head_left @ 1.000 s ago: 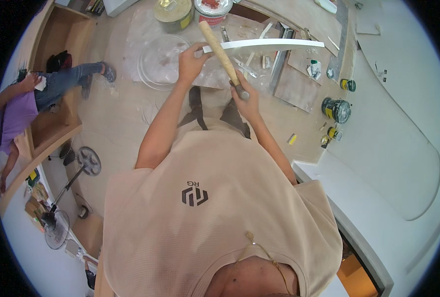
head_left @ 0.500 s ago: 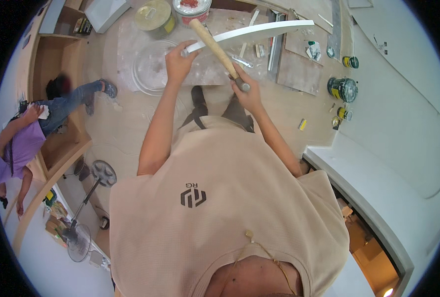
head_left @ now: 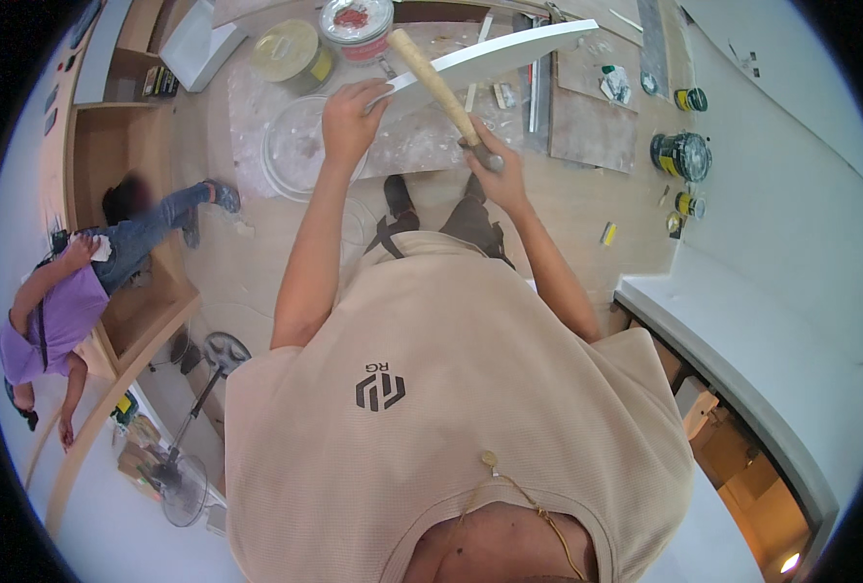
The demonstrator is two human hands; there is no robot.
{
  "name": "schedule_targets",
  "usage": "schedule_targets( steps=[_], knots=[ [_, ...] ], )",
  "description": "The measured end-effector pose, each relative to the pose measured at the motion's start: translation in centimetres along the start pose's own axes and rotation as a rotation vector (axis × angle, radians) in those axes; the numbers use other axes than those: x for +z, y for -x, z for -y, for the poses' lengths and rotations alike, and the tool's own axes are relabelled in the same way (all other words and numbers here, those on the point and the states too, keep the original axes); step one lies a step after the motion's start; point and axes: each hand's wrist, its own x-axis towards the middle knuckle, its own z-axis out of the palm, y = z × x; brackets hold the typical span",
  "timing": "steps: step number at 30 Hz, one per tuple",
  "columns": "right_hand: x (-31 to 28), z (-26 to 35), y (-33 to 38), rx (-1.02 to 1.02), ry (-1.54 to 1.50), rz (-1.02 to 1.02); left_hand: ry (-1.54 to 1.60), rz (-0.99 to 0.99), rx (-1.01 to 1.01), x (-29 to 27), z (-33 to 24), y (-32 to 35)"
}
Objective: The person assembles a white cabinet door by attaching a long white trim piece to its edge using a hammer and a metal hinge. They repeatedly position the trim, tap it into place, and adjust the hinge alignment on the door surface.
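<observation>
Though aslant, hammer (head_left: 430, 81) in right hand (head_left: 506, 177)

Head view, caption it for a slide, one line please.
Left hand gripping a long white flat board; right hand holding a pale wooden-handled, hammer-like tool near its grey metal end.

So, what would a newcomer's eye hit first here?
The beige shirt fills the lower middle of the view. Above it, the left hand grips one end of a long white strip, and a wooden-handled hammer crosses in front of it, held near its head by the right hand. Far left, a person in purple stands out.
</observation>
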Motion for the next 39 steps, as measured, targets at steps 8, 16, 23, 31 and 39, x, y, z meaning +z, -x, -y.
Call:
schedule_targets(
  steps=[8, 16, 23, 31, 39],
  knots=[
    [-1.3, -0.3, -0.1, -0.01, 0.004, -0.057, -0.066, 0.076, 0.118, 1.5, -0.7, -2.2],
    [-2.6, -0.3, -0.8, -0.034, -0.027, -0.163, -0.076, 0.105, 0.177, 3.3, -1.0, -3.7],
    [-4.6, -1.7, -1.4, -0.09, -0.042, -0.245, -0.093, 0.138, 0.179, 4.3, -2.1, -5.1],
    [-8.6, -2.2, -2.5, -0.024, -0.015, -0.238, -0.143, 0.155, 0.276, 6.4, -5.0, -7.3],
    [-13.8, -5.7, -3.7, -0.032, 0.052, -0.242, -0.172, 0.189, 0.308, 10.0, -7.5, -9.9]
  ],
)
